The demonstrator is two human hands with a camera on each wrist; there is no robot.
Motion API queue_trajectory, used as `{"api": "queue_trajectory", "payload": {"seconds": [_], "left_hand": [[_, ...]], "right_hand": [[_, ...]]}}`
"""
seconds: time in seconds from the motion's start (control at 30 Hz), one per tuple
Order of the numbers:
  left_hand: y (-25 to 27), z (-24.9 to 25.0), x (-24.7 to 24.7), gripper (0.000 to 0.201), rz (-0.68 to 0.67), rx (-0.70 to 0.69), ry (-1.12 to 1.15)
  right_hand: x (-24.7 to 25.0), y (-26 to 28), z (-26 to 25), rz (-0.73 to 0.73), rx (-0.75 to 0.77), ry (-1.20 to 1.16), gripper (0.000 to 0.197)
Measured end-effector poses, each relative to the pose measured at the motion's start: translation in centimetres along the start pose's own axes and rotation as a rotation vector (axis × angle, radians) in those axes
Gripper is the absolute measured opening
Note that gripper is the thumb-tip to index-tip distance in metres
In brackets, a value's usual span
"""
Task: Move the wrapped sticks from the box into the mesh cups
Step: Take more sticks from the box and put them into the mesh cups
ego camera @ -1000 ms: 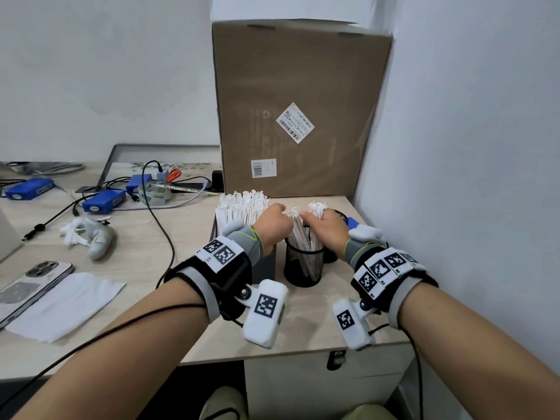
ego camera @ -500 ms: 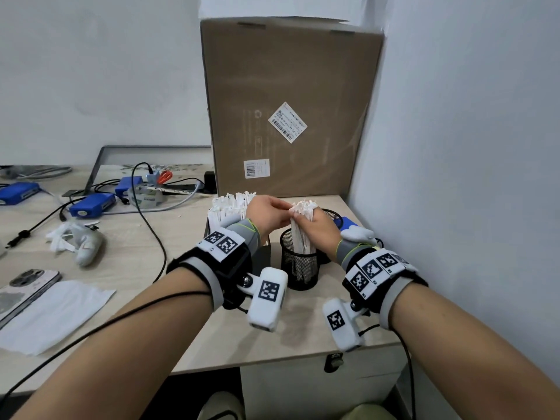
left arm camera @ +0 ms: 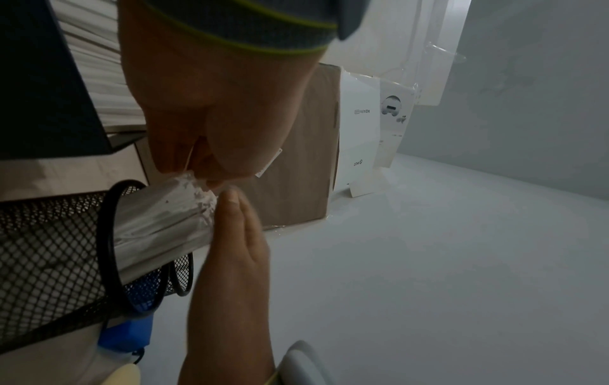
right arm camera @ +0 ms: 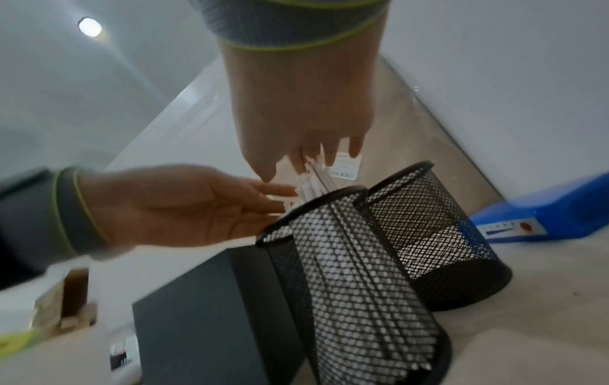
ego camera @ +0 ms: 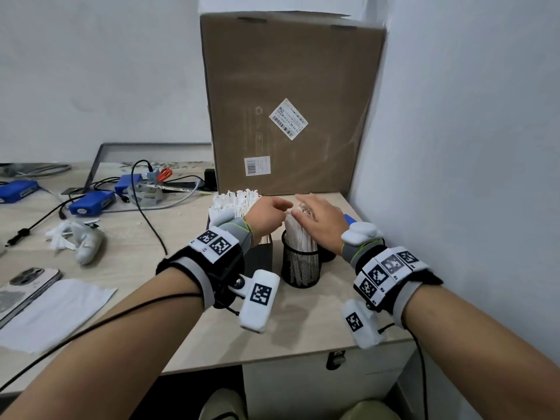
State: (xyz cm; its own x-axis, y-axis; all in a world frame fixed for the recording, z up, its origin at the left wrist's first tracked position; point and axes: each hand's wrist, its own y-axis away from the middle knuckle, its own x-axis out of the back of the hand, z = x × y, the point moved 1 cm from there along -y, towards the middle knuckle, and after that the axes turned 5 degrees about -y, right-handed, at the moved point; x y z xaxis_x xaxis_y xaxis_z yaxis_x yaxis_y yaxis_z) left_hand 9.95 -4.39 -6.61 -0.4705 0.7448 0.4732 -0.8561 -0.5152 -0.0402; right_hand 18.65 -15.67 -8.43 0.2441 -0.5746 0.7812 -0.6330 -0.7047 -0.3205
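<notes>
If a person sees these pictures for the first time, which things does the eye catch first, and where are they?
First, the two hands meeting at desk centre: left hand and right hand, both open, touch the tops of the white wrapped sticks standing in the near mesh cup. Behind them a big cardboard box leans in the corner. Left of the cup, a dark box is packed with more sticks.

Tall brown cardboard carton [ego camera: 291,104] upper centre, standing on the pale wood worktop [ego camera: 151,268]. Blue plastic units [ego camera: 92,203] and black cables [ego camera: 145,213] at left. Smartphone [ego camera: 24,286] on white paper sheet [ego camera: 57,313] lower left.
</notes>
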Motion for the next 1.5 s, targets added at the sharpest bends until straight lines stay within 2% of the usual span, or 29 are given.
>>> {"api": "queue_trajectory", "payload": {"seconds": [0.07,0.1,0.17,0.27,0.3,0.4,0.53,0.7,0.77,0.8,0.87,0.97,1.07,1.27,1.37,1.5], "left_hand": [[0.3,-0.3,0.5,0.044,0.054,-0.015,-0.015],[0.4,-0.4,1.0,0.043,0.09,-0.03,-0.008],[0.7,-0.8,2.3,0.039,0.166,-0.054,0.01],[1.2,-1.5,4.5,0.033,0.291,-0.049,0.038],[1.2,-1.9,5.2,0.031,0.337,-0.031,0.038],[1.7,-3.9,7.6,0.027,0.429,0.031,0.025],[1.7,-5.1,8.0,0.021,0.368,0.096,-0.021],[2.3,-5.7,7.5,0.026,0.325,0.134,-0.084],[2.3,-5.9,7.4,0.03,0.322,0.145,-0.102],[2.4,-5.9,7.4,0.03,0.323,0.147,-0.107],[2.3,-5.8,7.4,0.031,0.324,0.146,-0.127],[2.2,-5.8,7.0,0.035,0.281,0.143,-0.145],[2.1,-5.7,5.9,0.039,0.191,0.144,-0.203],[1.4,-5.3,4.5,0.05,0.15,0.176,-0.349],[0.9,-4.8,4.1,0.032,0.158,0.165,-0.404],[0.6,-4.8,3.8,0.051,0.177,0.168,-0.481]], "right_hand": [[-0.5,0.1,-0.1,-0.123,-0.023,0.09,0.053],[-0.5,0.0,-0.4,-0.128,-0.027,0.083,0.054],[-0.1,-0.1,-1.1,-0.038,0.002,0.014,0.053],[0.4,0.5,-3.0,0.201,0.13,-0.022,0.041],[0.5,0.7,-3.8,0.219,0.143,-0.01,0.034],[-0.9,1.3,-6.9,0.105,0.054,0.009,0.018],[-2.9,1.0,-8.0,-0.029,-0.03,0.17,0.02],[-4.1,0.9,-8.3,-0.098,-0.137,0.194,0.021],[-4.2,0.6,-8.2,-0.114,-0.152,0.2,0.008],[-4.3,0.5,-8.0,-0.124,-0.165,0.198,0.008],[-4.4,0.3,-7.8,-0.152,-0.196,0.192,0.027],[-4.4,0.5,-8.0,-0.16,-0.191,0.142,0.032],[-4.4,0.8,-8.4,-0.185,-0.191,0.072,0.027],[-4.2,0.9,-7.8,-0.2,-0.213,-0.061,0.034],[-4.2,0.9,-7.6,-0.252,-0.241,-0.126,0.037],[-4.2,0.7,-7.4,-0.274,-0.254,-0.148,0.035]]}}
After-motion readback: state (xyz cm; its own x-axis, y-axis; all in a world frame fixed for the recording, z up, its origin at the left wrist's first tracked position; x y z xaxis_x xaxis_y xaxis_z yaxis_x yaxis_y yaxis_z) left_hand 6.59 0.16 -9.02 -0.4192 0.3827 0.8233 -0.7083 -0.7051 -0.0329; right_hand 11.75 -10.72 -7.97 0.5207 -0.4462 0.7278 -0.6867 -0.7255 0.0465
